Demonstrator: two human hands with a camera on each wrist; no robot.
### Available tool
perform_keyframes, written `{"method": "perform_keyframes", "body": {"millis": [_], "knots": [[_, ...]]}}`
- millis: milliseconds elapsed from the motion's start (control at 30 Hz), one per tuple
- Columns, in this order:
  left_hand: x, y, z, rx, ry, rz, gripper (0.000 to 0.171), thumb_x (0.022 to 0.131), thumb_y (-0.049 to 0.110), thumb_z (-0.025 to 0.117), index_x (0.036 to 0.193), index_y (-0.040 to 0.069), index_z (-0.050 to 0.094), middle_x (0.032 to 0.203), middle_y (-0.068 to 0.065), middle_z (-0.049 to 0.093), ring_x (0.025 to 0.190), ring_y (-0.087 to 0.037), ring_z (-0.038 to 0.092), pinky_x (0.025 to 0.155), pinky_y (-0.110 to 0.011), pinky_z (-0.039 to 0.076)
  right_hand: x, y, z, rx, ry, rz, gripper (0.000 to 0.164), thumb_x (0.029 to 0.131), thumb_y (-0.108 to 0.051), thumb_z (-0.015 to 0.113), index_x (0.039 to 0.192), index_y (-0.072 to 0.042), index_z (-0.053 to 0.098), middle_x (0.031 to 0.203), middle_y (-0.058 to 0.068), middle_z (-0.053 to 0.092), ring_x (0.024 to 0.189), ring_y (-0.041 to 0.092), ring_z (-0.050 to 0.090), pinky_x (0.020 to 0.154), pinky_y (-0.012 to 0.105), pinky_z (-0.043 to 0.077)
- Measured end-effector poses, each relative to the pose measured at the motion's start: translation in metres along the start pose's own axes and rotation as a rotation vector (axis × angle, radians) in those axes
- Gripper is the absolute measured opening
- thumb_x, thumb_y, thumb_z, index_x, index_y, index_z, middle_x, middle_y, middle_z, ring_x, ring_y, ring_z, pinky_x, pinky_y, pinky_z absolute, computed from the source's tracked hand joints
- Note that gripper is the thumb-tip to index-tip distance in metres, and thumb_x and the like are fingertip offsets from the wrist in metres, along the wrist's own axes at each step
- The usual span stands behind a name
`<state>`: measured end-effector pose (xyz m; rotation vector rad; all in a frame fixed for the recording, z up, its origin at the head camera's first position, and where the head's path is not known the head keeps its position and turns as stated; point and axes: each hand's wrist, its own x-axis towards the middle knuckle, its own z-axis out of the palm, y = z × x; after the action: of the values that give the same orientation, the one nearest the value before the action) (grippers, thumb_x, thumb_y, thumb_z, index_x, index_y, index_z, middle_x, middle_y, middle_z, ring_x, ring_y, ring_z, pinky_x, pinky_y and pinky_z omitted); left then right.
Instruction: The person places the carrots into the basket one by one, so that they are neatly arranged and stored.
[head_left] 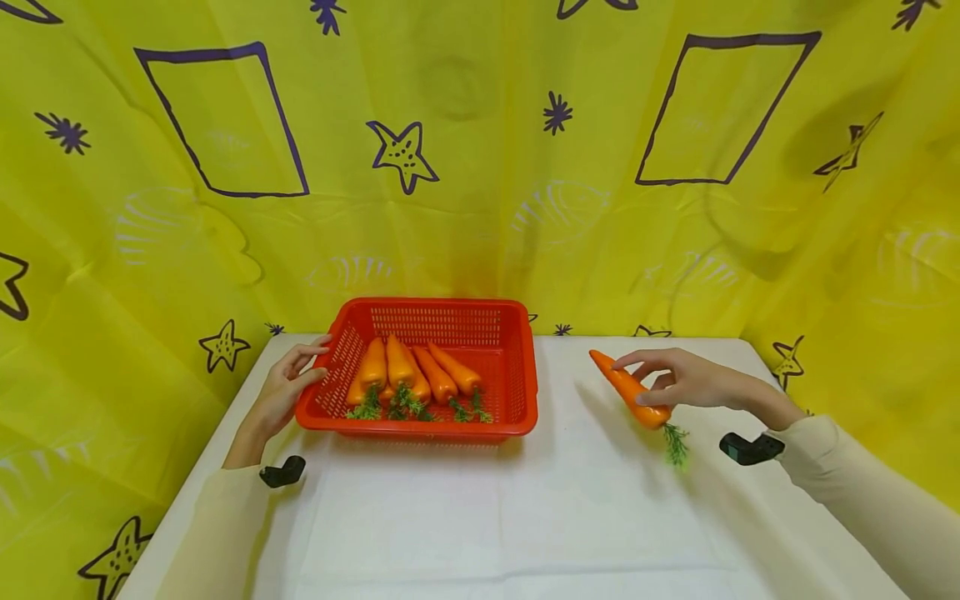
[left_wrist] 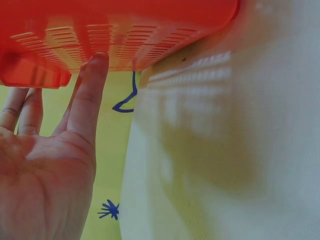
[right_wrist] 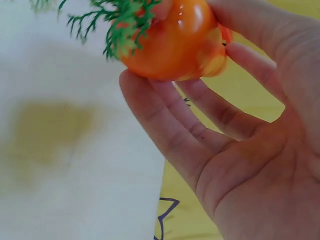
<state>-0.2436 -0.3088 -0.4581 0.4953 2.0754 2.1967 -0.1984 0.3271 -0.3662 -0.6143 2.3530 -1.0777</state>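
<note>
My right hand pinches a plastic-looking orange carrot above the right part of the white table. The carrot's tip points up and left, and its green leafy top hangs down. At the left, my left hand touches the left side of a red plastic basket. In the left wrist view its fingers are nearly straight, one resting against the slotted outer wall. Several orange carrots with green tops lie in the basket, mostly in its left and middle part.
A white cloth covers the table. Yellow curtains with starfish and frame drawings hang close behind the table and along both sides. Dark wrist devices sit on the left sleeve and the right sleeve.
</note>
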Motion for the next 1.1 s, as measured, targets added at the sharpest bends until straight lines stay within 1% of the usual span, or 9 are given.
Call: {"method": "perform_keyframes", "body": {"millis": [100, 233, 367, 467, 600, 733, 967, 1100], "knots": [[0.000, 0.000, 0.001, 0.006, 0.003, -0.004, 0.033, 0.104, 0.004, 0.056, 0.136, -0.005, 0.050, 0.163, -0.003, 0.036, 0.152, -0.019, 0.027, 0.094, -0.025, 0.055, 0.001, -0.005, -0.005, 0.027, 0.011, 0.006, 0.058, 0.098, -0.021, 0.072, 0.150, -0.012, 0.049, 0.134, 0.025, 0.056, 0.094, 0.028, 0.073, 0.080, 0.038, 0.060], [0.000, -0.002, 0.001, 0.001, 0.009, -0.009, 0.032, 0.105, 0.004, 0.056, 0.135, -0.005, 0.049, 0.163, -0.005, 0.035, 0.139, -0.010, 0.043, 0.091, -0.027, 0.057, 0.006, -0.017, -0.013, 0.045, 0.031, 0.026, 0.060, 0.098, -0.022, 0.072, 0.151, -0.014, 0.047, 0.137, 0.026, 0.054, 0.100, 0.029, 0.071, 0.084, 0.039, 0.058], [-0.001, -0.002, 0.001, 0.001, 0.010, -0.009, 0.034, 0.105, 0.004, 0.056, 0.136, -0.007, 0.047, 0.163, -0.006, 0.035, 0.134, -0.006, 0.047, 0.090, -0.027, 0.057, 0.018, -0.033, -0.021, 0.063, 0.041, 0.028, 0.060, 0.097, -0.022, 0.073, 0.151, -0.016, 0.047, 0.138, 0.023, 0.054, 0.107, 0.030, 0.069, 0.086, 0.040, 0.058], [-0.001, -0.002, 0.000, 0.001, 0.008, -0.007, 0.035, 0.105, 0.004, 0.056, 0.136, -0.007, 0.047, 0.163, -0.006, 0.035, 0.133, -0.006, 0.049, 0.090, -0.028, 0.058, 0.030, -0.045, -0.026, 0.064, 0.042, 0.003, 0.060, 0.097, -0.022, 0.074, 0.150, -0.017, 0.048, 0.135, 0.023, 0.055, 0.105, 0.033, 0.070, 0.085, 0.042, 0.059], [0.000, -0.002, -0.001, -0.001, 0.003, -0.003, 0.033, 0.105, 0.005, 0.056, 0.136, -0.005, 0.049, 0.163, -0.006, 0.035, 0.131, -0.008, 0.051, 0.089, -0.028, 0.058, 0.051, -0.062, -0.029, 0.059, 0.034, -0.029, 0.058, 0.097, -0.023, 0.074, 0.149, -0.017, 0.048, 0.132, 0.023, 0.057, 0.102, 0.035, 0.069, 0.082, 0.044, 0.061], [0.000, -0.002, -0.001, -0.003, -0.001, 0.004, 0.033, 0.105, 0.005, 0.056, 0.135, -0.006, 0.049, 0.162, -0.006, 0.036, 0.131, -0.009, 0.052, 0.089, -0.028, 0.058, 0.076, -0.079, -0.027, 0.055, 0.024, -0.035, 0.058, 0.096, -0.025, 0.075, 0.148, -0.019, 0.050, 0.131, 0.020, 0.058, 0.100, 0.035, 0.069, 0.081, 0.045, 0.062], [0.001, 0.000, 0.001, 0.008, 0.007, 0.000, 0.033, 0.105, 0.006, 0.056, 0.136, -0.005, 0.049, 0.163, -0.009, 0.034, 0.132, -0.007, 0.050, 0.090, -0.026, 0.057, 0.122, -0.103, -0.013, 0.090, -0.015, -0.064, 0.056, 0.095, -0.025, 0.076, 0.146, -0.023, 0.053, 0.130, 0.017, 0.059, 0.096, 0.034, 0.071, 0.082, 0.046, 0.061], [0.001, 0.001, 0.001, 0.008, 0.016, -0.006, 0.033, 0.105, 0.005, 0.057, 0.135, -0.005, 0.050, 0.163, -0.009, 0.035, 0.133, -0.007, 0.049, 0.090, -0.026, 0.057, 0.150, -0.113, -0.002, 0.098, -0.043, -0.091, 0.055, 0.095, -0.026, 0.076, 0.145, -0.023, 0.054, 0.131, 0.017, 0.058, 0.094, 0.033, 0.070, 0.080, 0.047, 0.061]]}}
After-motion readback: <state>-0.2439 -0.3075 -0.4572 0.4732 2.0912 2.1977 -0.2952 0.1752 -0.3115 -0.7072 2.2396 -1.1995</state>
